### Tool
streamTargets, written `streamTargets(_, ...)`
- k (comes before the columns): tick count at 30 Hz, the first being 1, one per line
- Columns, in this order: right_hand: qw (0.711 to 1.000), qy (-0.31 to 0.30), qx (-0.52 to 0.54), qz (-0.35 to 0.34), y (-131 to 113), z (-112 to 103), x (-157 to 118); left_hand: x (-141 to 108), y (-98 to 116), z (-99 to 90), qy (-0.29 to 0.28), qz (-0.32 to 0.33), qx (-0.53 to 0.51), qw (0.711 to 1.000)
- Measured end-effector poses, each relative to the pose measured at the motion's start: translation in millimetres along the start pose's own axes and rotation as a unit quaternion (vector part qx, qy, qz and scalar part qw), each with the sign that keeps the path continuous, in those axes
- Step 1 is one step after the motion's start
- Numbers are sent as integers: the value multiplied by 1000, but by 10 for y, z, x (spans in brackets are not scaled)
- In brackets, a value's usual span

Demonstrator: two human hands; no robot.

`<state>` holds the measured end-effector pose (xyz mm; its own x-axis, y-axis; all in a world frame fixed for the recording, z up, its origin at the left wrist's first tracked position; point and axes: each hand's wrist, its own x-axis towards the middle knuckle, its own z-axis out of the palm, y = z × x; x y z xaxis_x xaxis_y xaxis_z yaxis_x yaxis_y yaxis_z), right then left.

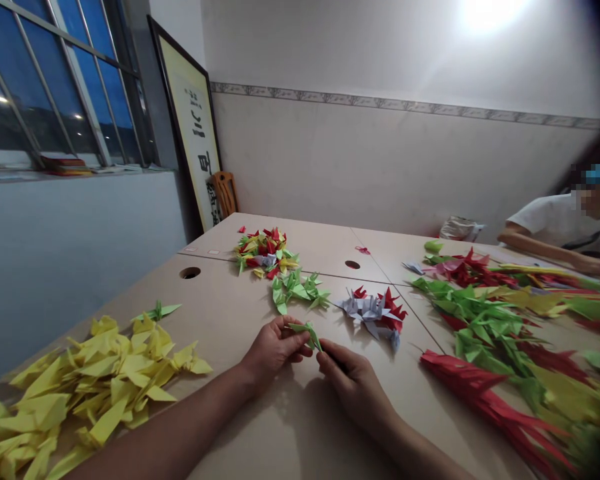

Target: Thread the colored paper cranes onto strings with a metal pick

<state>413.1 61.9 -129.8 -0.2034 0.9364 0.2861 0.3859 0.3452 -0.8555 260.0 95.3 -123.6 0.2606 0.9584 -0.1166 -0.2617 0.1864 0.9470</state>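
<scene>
A small folded green paper crane (310, 332) is held up over the table between my two hands. My left hand (276, 347) pinches its left side between thumb and fingers. At its lower right tip, my right hand (347, 375) is closed with thumb and fingertips together. Just beyond my hands lie a cluster of green cranes (300, 291) and a group of grey cranes (367, 310) beside red ones (393, 312). A large heap of yellow cranes (115, 373) spreads on the left, with a single green crane (159, 311) behind it.
A mixed-colour pile (265, 250) stands farther back on the table (230, 293). Green cranes (485, 320) and a red stack (480, 390) cover the right side. The tabletop has two round holes. A person (570, 230) sits at the far right.
</scene>
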Motion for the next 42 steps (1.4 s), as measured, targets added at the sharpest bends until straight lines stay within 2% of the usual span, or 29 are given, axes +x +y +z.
streamTargets(16,1000,-14,-11,0,28,10,11,-3,-14,-7,-13,1,18,1000)
streamTargets(21,1000,-1,-2,14,44,18,10,-6,-26,7,9,26,10,1000)
streamTargets(24,1000,-5,-7,28,30,18,21,27,-34,-25,62,76,4,995)
streamTargets(28,999,-3,-4,36,28,15,40,137,14,-182,207,154,-1,966)
streamTargets(30,999,0,-7,32,33,12,45,193,48,-270,267,146,-20,952)
streamTargets(32,1000,0,-7,26,35,10,45,230,69,-327,291,117,-42,949)
streamTargets(36,1000,-2,2,23,29,9,41,234,77,-332,249,77,-63,963)
streamTargets(42,1000,-12,-12,24,11,10,42,222,54,-330,227,98,-28,968)
